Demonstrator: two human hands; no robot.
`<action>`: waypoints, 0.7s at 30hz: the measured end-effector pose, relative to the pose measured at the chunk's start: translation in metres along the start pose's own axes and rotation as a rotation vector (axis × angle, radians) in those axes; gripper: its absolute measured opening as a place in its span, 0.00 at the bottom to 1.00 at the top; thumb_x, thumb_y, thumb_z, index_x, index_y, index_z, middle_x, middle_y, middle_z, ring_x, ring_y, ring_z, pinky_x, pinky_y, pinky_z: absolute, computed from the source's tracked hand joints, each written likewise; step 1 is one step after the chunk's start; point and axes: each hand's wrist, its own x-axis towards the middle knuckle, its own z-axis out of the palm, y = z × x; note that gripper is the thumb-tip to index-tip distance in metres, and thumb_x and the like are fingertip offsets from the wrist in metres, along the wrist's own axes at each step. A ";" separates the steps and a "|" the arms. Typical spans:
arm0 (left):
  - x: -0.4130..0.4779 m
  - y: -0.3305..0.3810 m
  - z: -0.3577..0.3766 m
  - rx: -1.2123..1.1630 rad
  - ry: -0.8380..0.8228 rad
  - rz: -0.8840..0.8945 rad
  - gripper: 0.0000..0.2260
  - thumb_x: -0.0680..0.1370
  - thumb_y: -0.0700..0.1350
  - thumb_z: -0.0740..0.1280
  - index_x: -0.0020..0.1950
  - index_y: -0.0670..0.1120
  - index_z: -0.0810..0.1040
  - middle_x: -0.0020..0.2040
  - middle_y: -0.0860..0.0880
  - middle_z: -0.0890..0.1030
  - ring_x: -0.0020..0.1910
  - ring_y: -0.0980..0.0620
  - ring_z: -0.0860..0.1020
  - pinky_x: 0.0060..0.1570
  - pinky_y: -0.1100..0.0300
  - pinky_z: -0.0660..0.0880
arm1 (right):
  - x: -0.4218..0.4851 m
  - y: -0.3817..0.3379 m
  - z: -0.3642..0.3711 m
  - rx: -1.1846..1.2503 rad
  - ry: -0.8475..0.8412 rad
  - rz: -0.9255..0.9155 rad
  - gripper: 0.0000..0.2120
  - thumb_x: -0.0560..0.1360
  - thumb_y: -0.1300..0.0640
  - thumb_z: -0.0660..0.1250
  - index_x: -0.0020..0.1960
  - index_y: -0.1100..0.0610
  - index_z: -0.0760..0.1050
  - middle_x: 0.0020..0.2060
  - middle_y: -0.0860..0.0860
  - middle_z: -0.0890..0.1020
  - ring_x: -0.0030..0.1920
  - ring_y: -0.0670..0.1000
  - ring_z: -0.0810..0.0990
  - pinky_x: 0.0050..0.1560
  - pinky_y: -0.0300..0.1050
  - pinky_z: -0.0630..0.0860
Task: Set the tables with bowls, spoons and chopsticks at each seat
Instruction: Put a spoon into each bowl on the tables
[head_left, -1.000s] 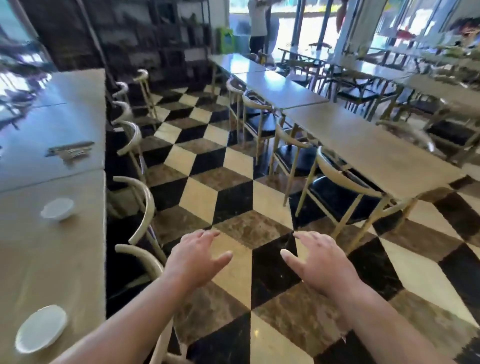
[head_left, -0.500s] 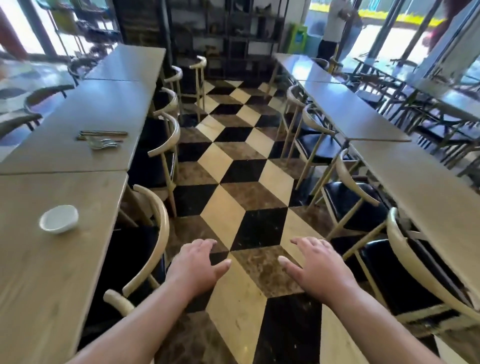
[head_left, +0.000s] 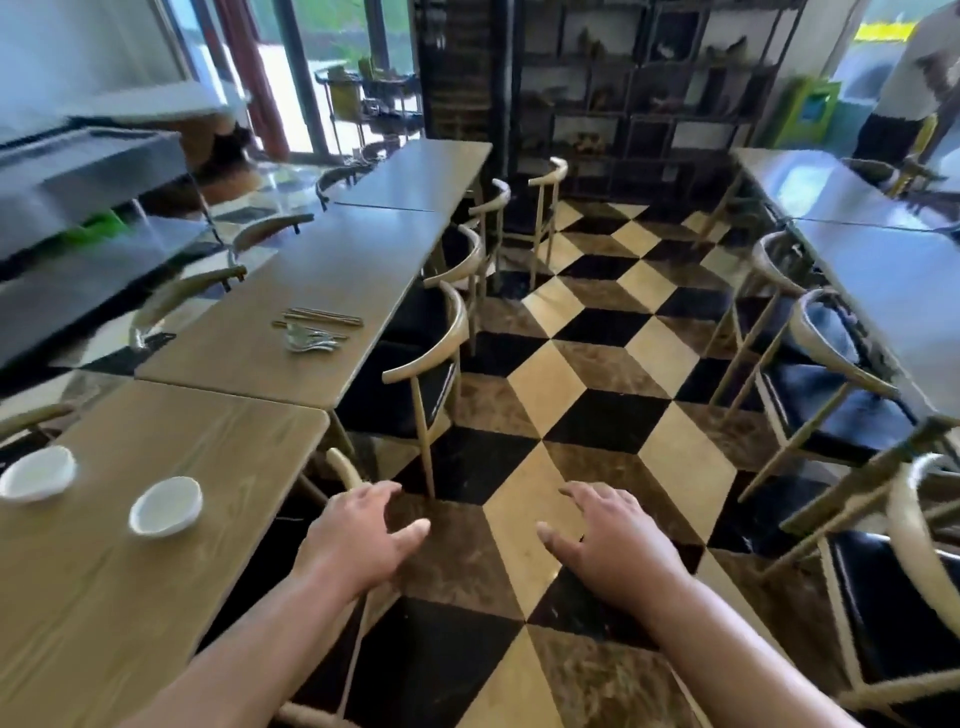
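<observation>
Head view now shows a second bowl, far left.

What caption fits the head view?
Left hand and right hand open, empty, over the checkered floor; two white bowls on the near table, spoons and chopsticks on the next table.

Curved-back chairs with black seats are lining an aisle of black, cream and brown diamond-patterned floor. A dark shelving unit is standing at the back, a green box is sitting near it, and a person is standing at far right.
</observation>
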 end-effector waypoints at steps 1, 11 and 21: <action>0.011 0.005 -0.006 -0.009 0.011 -0.039 0.34 0.79 0.69 0.64 0.82 0.56 0.66 0.80 0.51 0.71 0.79 0.47 0.68 0.72 0.47 0.73 | 0.021 -0.001 -0.012 -0.011 -0.016 -0.032 0.35 0.79 0.30 0.65 0.81 0.44 0.66 0.78 0.44 0.72 0.80 0.50 0.67 0.75 0.50 0.71; 0.110 -0.014 -0.054 -0.137 0.132 -0.342 0.32 0.79 0.68 0.65 0.80 0.57 0.68 0.78 0.53 0.73 0.75 0.49 0.72 0.69 0.51 0.72 | 0.213 -0.080 -0.064 -0.119 -0.103 -0.364 0.35 0.80 0.32 0.63 0.82 0.45 0.64 0.79 0.46 0.71 0.80 0.51 0.67 0.76 0.52 0.70; 0.281 -0.099 -0.087 -0.284 0.175 -0.464 0.33 0.78 0.69 0.65 0.80 0.57 0.70 0.78 0.52 0.74 0.75 0.46 0.72 0.73 0.50 0.70 | 0.403 -0.204 -0.058 -0.271 -0.153 -0.514 0.35 0.80 0.31 0.62 0.81 0.46 0.65 0.76 0.46 0.74 0.79 0.52 0.68 0.77 0.51 0.71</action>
